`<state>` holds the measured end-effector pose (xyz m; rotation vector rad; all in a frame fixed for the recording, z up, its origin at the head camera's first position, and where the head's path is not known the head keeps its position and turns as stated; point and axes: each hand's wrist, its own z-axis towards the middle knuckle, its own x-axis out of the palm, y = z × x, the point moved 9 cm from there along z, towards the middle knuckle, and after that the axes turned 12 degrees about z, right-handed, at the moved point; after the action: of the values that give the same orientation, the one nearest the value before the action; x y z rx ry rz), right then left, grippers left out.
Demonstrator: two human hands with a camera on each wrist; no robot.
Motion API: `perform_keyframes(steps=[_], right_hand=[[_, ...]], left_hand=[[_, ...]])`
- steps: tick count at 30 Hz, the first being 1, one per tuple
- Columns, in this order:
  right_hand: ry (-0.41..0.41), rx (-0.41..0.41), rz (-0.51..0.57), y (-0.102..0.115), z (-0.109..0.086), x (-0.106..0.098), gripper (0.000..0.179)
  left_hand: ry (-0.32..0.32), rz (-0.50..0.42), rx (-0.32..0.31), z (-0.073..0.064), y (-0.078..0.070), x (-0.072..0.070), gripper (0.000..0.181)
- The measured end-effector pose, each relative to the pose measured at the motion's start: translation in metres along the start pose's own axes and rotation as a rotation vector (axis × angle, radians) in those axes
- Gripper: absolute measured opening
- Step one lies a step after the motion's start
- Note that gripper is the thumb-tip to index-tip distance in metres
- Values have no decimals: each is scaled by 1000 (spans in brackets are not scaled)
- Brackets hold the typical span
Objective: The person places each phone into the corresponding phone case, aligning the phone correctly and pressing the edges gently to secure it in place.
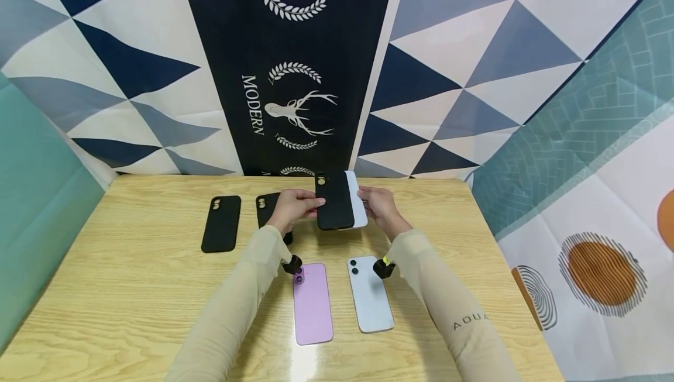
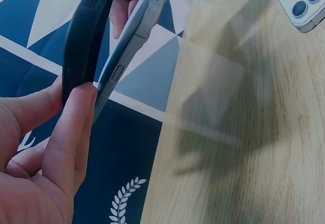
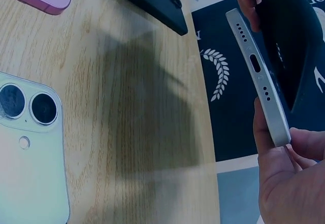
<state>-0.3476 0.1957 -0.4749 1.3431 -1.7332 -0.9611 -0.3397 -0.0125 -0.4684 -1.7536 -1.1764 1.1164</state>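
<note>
Above the far part of the table, my left hand (image 1: 293, 209) pinches a black phone case (image 1: 336, 206) by its left edge, thumb on its outer back. My right hand (image 1: 382, 206) grips a white phone (image 1: 359, 198) by its right side. The phone overlaps behind the case in the head view. In the left wrist view the case (image 2: 84, 41) and the phone (image 2: 133, 41) stand on edge, side by side at a slight angle. The right wrist view shows the phone's port end (image 3: 259, 76), with the case's dark inside (image 3: 292, 36) facing it.
On the wooden table (image 1: 131, 271), one black case (image 1: 221, 224) lies at left. A second black case (image 1: 266, 203) is partly hidden by the left hand. A pink phone (image 1: 313, 306) and another white phone (image 1: 371, 300) lie nearer. Patterned cloth (image 1: 437, 78) hangs behind the table.
</note>
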Motion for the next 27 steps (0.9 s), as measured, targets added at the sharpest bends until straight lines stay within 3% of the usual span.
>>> perform_keyframes(steps=[27], right_hand=[[34,4,38,-1,-7,8,35]], left_hand=[[-20,-57,22,2,-1,6,34]])
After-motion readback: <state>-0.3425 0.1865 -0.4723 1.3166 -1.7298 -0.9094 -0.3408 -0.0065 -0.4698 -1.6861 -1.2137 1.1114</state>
